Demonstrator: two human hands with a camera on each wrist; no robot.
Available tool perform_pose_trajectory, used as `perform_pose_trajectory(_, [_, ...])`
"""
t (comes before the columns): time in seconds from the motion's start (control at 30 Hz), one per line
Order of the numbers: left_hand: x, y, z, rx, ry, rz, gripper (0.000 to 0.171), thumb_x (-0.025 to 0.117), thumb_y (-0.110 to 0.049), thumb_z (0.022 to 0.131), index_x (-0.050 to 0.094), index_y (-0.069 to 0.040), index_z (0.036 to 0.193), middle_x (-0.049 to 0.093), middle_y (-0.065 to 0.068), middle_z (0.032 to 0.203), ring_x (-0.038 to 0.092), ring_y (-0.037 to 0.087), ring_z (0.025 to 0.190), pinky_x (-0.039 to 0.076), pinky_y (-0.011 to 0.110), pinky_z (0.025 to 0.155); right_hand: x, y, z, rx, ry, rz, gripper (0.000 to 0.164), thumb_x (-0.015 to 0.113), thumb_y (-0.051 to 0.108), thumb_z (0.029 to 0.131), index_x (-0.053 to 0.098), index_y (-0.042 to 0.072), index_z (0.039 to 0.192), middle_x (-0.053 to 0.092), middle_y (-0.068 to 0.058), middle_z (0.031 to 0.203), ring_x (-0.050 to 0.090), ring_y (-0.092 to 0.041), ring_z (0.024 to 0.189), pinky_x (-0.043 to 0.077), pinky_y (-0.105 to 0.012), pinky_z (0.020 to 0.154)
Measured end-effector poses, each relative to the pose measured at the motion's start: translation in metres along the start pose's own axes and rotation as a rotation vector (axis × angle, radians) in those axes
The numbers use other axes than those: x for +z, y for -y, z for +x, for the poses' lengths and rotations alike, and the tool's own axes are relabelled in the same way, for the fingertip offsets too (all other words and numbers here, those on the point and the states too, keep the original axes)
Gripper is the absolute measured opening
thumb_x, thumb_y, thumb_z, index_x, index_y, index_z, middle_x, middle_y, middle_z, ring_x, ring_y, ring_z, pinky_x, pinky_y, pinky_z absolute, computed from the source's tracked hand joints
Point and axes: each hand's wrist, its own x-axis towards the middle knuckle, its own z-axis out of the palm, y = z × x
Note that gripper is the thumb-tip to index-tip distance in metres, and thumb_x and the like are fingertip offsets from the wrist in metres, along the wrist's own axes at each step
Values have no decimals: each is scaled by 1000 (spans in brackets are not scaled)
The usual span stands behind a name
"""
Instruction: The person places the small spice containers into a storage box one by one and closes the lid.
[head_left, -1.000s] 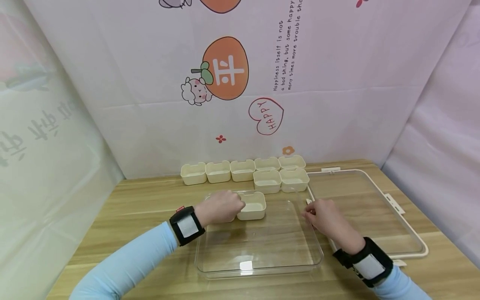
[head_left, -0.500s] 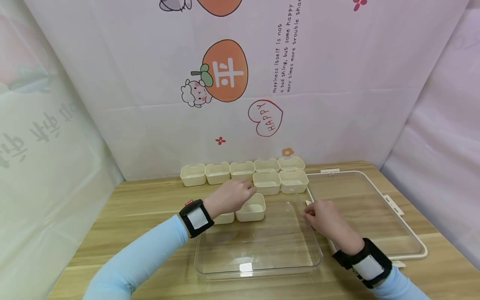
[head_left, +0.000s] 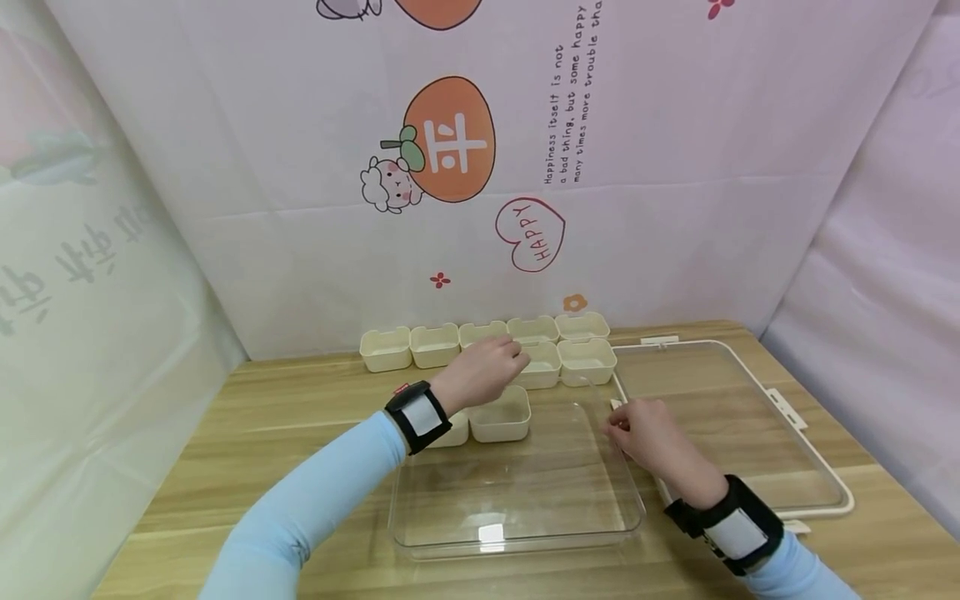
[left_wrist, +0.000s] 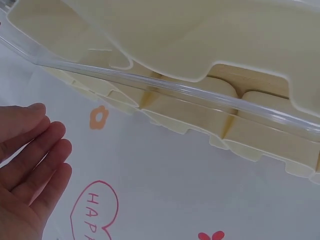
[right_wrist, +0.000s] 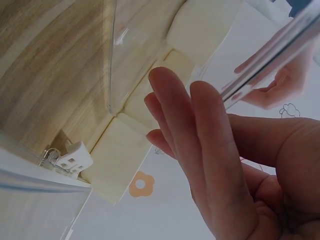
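My left hand (head_left: 480, 372) hovers over the gap between the back row of small cream bins (head_left: 386, 350) and the clear plastic box (head_left: 517, 540). Its fingers (left_wrist: 52, 147) are loosely bent, with nothing between them and the thumb in the left wrist view. Inside the box, along its far side, sit two cream bins, one of them a front bin (head_left: 501, 421) and the other partly behind the left wrist. At the box's right side, my right hand (head_left: 656, 442) pinches the rim between thumb and fingers (right_wrist: 170, 110).
A clear lid (head_left: 738, 425) with a cream frame and side latches lies flat on the wooden table (head_left: 285, 417) to the right. Two more cream bins, including a right-hand bin (head_left: 587, 362), stand before the back row. A printed cloth (head_left: 300, 208) hangs behind the table.
The left hand has lifted from the left bin in the box and moved right and away toward the back row, uncovering part of that bin. The right hand stays at the box's rim.
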Motion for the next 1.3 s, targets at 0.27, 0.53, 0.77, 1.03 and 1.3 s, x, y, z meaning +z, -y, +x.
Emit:
perform_pose_trajectory(0.27, [5,3,17,3,61,-2,22,55,-2,89,66,-11,105,64,1,92,60,16,88,50,27,78,0,0,0,-1,2,-3,10,66,8,84,74,1,82,62,1,62,51,-6,50,41,-21,45])
perform_pose_trajectory(0.53, [15,5,30,-9,155,-32,22,54,-4,91,67,-13,108,66,0,97,60,16,91,51,28,79,0,-1,0,-3,-1,-15,11,66,8,85,74,1,83,62,2,61,51,-6,49,41,-21,46])
perform_pose_trajectory(0.77, [25,6,37,-29,224,-48,18,59,-3,87,68,-14,98,68,-1,92,61,16,88,51,28,77,1,-1,0,-7,-9,-21,11,66,8,84,74,1,84,58,4,55,50,-6,49,40,-22,46])
perform_pose_trajectory(1.03, [29,4,40,-82,343,-93,17,59,0,87,68,-14,93,69,-1,91,63,13,84,53,27,71,1,-1,0,-1,-15,-23,10,67,8,84,74,1,83,61,2,59,50,-6,49,41,-22,46])
perform_pose_trajectory(1.3, [28,5,40,-80,413,-110,14,61,1,86,67,-12,88,67,-1,87,55,10,73,49,25,65,1,-1,0,6,-15,-20,10,66,7,84,74,1,83,62,1,60,51,-5,48,41,-22,46])
